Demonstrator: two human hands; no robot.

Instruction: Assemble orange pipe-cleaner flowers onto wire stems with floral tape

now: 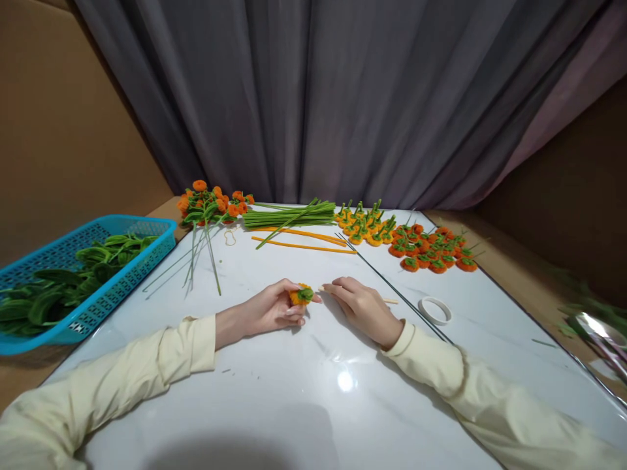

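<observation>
Left hand [277,305]: forearm slanting in from lower left; fingers curled closed around a fuzzy orange-yellow flower head [300,297];
Right hand [360,307]: forearm from lower right, back upward; fingertips pinched together on a thin wooden stick [390,301];
Flower head: above the white tabletop [274,398], green base showing, just beside the stick's tip;
Beyond: bundled green stems [294,218]

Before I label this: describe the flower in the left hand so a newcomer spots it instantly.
Over the white tabletop, near picture centre, is the left hand. It holds a yellow-orange and green flower. The other flowers are farther back, in neither of the hands.
</observation>
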